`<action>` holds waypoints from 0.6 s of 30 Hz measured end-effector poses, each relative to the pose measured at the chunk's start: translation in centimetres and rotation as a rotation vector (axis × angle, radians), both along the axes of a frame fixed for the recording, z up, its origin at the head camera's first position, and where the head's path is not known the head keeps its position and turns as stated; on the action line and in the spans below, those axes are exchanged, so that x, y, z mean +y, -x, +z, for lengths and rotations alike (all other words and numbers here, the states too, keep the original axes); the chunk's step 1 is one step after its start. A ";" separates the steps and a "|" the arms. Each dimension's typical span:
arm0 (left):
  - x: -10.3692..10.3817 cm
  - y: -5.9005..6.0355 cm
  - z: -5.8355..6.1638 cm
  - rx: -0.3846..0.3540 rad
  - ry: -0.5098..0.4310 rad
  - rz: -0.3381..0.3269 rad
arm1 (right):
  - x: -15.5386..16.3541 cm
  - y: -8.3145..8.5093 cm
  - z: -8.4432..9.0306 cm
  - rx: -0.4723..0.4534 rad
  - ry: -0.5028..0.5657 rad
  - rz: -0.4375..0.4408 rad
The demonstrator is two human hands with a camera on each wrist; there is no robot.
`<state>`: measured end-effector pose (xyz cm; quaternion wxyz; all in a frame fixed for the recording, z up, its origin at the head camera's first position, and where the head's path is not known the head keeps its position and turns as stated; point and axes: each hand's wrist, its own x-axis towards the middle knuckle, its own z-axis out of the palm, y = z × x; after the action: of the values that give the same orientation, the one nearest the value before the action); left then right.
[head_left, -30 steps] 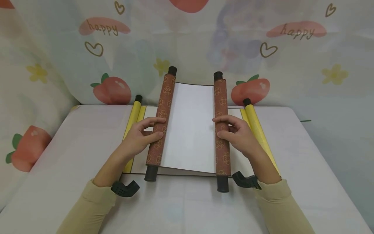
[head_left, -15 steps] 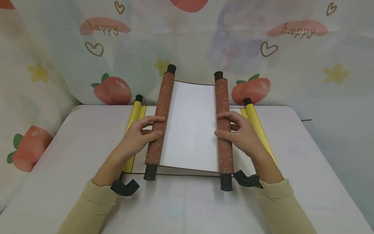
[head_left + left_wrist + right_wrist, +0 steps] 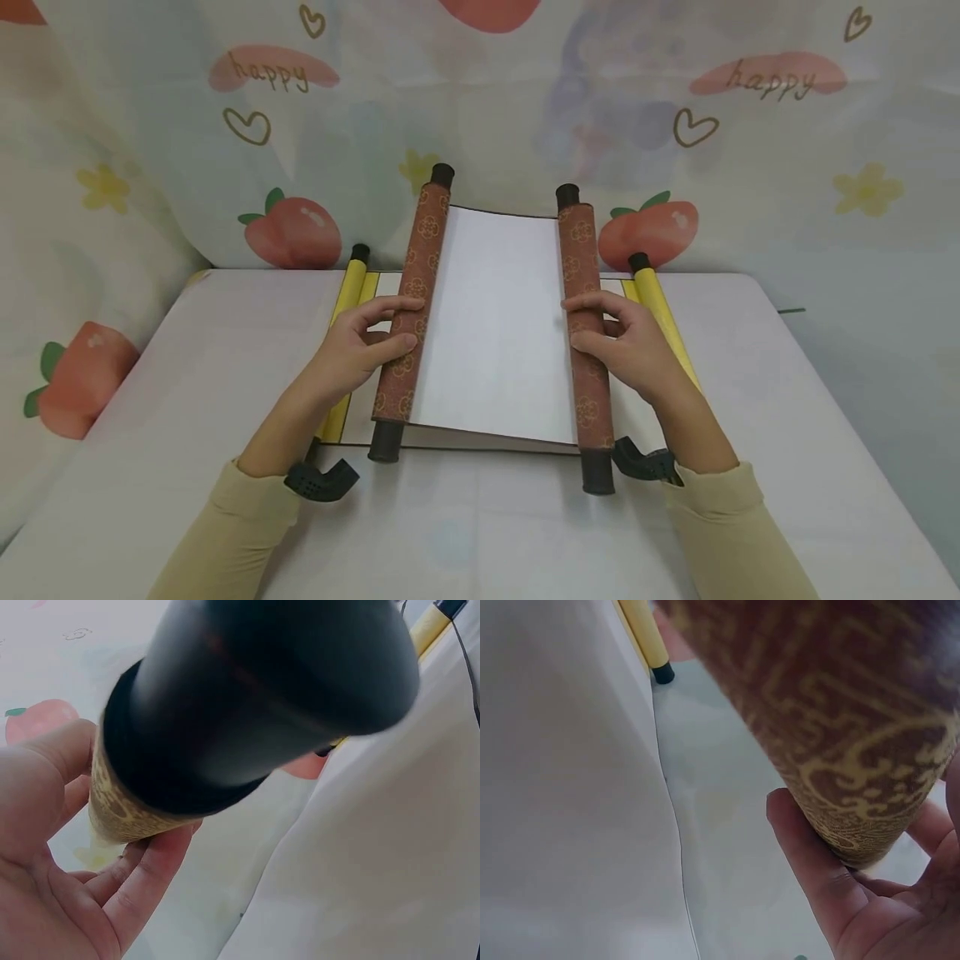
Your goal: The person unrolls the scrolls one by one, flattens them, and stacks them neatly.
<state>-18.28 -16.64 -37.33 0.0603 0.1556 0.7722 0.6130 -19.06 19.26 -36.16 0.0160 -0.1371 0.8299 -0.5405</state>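
A brown patterned scroll is held partly unrolled, its blank white sheet (image 3: 495, 325) stretched between two rolls with black end knobs. My left hand (image 3: 356, 350) grips the left roll (image 3: 412, 300), thumb and index finger lying across its front. On the other side, my right hand (image 3: 626, 342) grips the right roll (image 3: 591, 400) in the same way. The left wrist view shows the black knob (image 3: 270, 682) large and close, with the left hand (image 3: 82, 877) curled round the roll behind it. In the right wrist view the right hand (image 3: 855, 900) cups the gold-patterned roll (image 3: 847, 735).
Beneath the brown scroll lies another scroll with a yellow left roll (image 3: 347, 300) and a yellow right roll (image 3: 667, 325), both black-tipped. They rest on a white-covered table (image 3: 480, 525). A printed cloth (image 3: 495, 100) with peaches and hearts hangs behind.
My right hand has moved to the right with the right roll, so more white sheet shows between the rolls. The left hand and left roll have hardly moved.
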 end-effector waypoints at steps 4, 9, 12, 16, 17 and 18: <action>-0.1 -0.1 0.1 0.009 0.001 0.002 | -0.1 0.1 -0.3 -0.007 -0.008 -0.003; -0.3 -0.1 0.2 -0.006 0.000 0.003 | -0.4 0.2 -0.5 -0.003 -0.006 -0.001; -0.7 0.0 0.2 -0.007 0.012 0.005 | -0.6 0.3 -0.7 -0.015 -0.016 0.005; -1.1 0.0 0.4 0.001 0.019 -0.004 | -0.7 0.3 -0.9 -0.020 -0.039 0.006; -1.2 0.0 0.4 0.004 0.018 -0.003 | -0.6 0.3 -1.0 -0.018 -0.039 0.009; -1.3 0.0 0.5 0.009 0.015 -0.006 | -0.6 0.3 -1.0 -0.011 -0.037 0.010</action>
<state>-18.32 -17.97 -36.86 0.0598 0.1604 0.7766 0.6064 -19.39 18.68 -37.14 0.0261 -0.1381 0.8390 -0.5257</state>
